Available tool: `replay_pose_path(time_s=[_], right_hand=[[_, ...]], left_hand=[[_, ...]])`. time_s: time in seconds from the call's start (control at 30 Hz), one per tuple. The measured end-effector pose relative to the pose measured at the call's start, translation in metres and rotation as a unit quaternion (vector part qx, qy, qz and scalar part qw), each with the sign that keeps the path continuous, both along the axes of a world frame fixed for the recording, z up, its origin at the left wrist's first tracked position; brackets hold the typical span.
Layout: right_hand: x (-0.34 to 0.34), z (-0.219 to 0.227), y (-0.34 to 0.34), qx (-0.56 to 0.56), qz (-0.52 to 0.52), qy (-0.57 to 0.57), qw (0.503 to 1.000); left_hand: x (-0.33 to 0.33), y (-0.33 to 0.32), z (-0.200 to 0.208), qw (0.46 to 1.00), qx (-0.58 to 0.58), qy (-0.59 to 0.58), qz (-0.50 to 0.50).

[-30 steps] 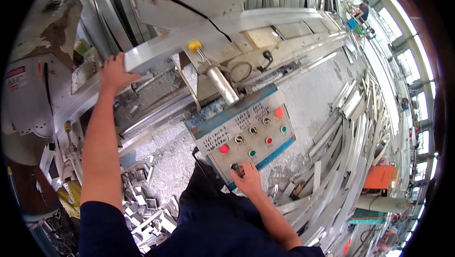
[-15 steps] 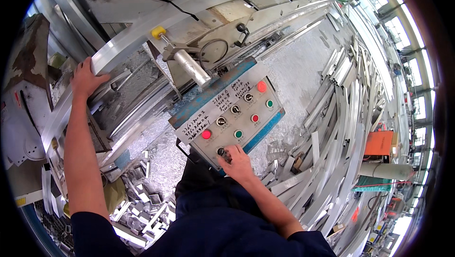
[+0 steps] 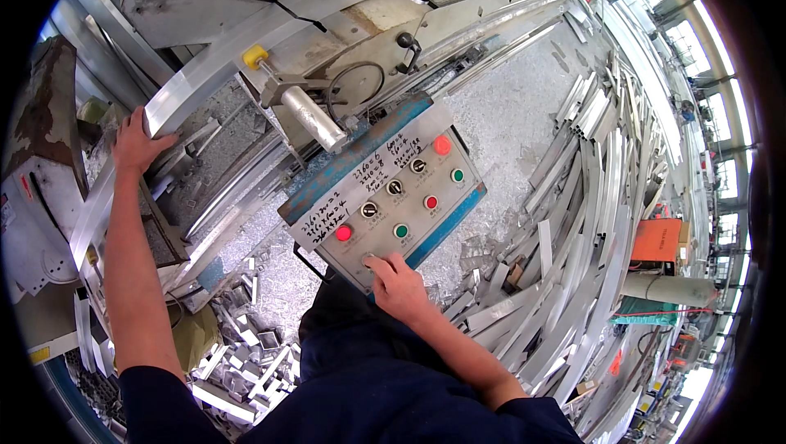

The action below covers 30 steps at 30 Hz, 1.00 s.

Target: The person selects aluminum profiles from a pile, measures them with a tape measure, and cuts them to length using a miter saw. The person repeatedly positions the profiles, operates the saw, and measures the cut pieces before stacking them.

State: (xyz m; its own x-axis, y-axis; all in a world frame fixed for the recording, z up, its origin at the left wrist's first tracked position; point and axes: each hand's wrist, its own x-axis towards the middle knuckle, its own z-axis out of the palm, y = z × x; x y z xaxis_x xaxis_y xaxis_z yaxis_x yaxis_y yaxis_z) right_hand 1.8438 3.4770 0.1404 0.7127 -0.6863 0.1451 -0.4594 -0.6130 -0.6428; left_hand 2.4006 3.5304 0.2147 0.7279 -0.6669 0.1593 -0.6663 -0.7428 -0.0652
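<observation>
My left hand (image 3: 137, 148) grips a long silver aluminium profile (image 3: 195, 84) at the left, thumb spread along its near side. The profile runs through the machine from lower left to the far top. In front of me stands a grey control panel (image 3: 327, 254) with blue edges, red and green buttons, black selector switches and a strip of handwriting. My right hand (image 3: 399, 288) is at the panel's near left corner, thumb and forefinger closed on a rotary knob (image 3: 368, 259), which they mostly cover.
A metal clamp cylinder (image 3: 313, 118) with a yellow tip (image 3: 255, 57) sits beyond the panel. Cut aluminium offcuts (image 3: 254, 374) litter the floor at lower left. Long profiles (image 3: 585, 198) lie piled on the right, near an orange box (image 3: 655, 240) and a grey cylinder (image 3: 667, 290).
My right hand has shifted slightly left over the knob, now covering more of it. The panel and machine sit slightly further left in view. My left hand keeps its place on the profile.
</observation>
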Motion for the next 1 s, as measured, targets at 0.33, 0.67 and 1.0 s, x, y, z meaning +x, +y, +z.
replay_pose_path(time_s=[0.33,0.67,1.0], right_hand=[[-0.028,-0.012,-0.005,0.077,0.044,0.023,0.996],[-0.032,0.003,-0.054,0.109,0.145,0.092,0.979],[-0.039,0.001,-0.082,0.118,0.219,0.068,0.966]], left_hand=[[-0.004,0.002,0.011,0.999,0.027,0.045,0.009],[-0.014,0.008,0.048,0.996,0.026,0.075,-0.031],[-0.068,0.096,0.145,0.999,0.019,-0.011,0.037]])
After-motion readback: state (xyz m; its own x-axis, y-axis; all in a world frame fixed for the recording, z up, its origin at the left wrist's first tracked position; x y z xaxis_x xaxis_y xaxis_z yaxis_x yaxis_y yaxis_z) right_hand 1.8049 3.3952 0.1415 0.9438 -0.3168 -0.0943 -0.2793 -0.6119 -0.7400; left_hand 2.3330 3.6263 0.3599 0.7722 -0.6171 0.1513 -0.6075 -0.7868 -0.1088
